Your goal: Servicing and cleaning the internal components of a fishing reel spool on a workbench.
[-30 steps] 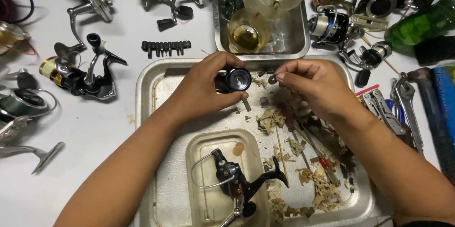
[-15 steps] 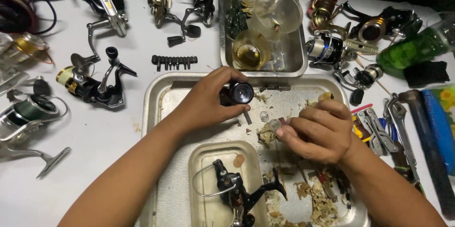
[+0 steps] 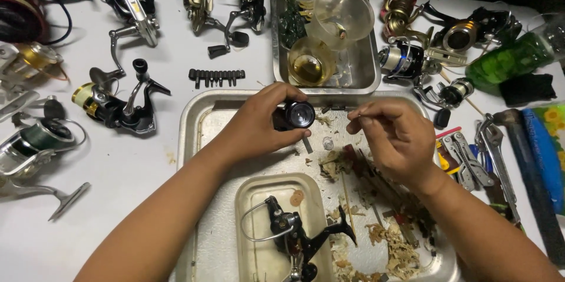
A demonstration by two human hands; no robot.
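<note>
Left hand (image 3: 259,126): fingers closed around a small black spool (image 3: 299,114), round face turned toward the camera. The spool is held clear above the far edge of the large metal tray (image 3: 197,141).

Right hand (image 3: 397,141): thumb and forefinger pinched together at their tips, just to the right of the spool and not touching it. Something very small may sit in the pinch; it is too small to identify. The remaining fingers are curled loosely.

Directly below the gap between the 2 hands, on the tray floor: a small pale round washer (image 3: 328,143). Further toward the person from the right hand: a litter of wood-coloured shavings and scraps (image 3: 388,246).

Toward the person from the left hand's grip: a smaller metal tray (image 3: 250,199) resting inside the large one, holding a black fishing reel body (image 3: 294,235) with its wire bail.

Beyond the grip, away from the person: a deep metal pan (image 3: 365,76) containing 2 clear plastic cups, one (image 3: 309,61) holding yellowish liquid.

Left of the grip, on the white table: a strip of black bits (image 3: 216,75) and a black-and-gold spinning reel (image 3: 118,108).

Right of the right hand: pliers (image 3: 465,161), a wrench (image 3: 497,158).
</note>
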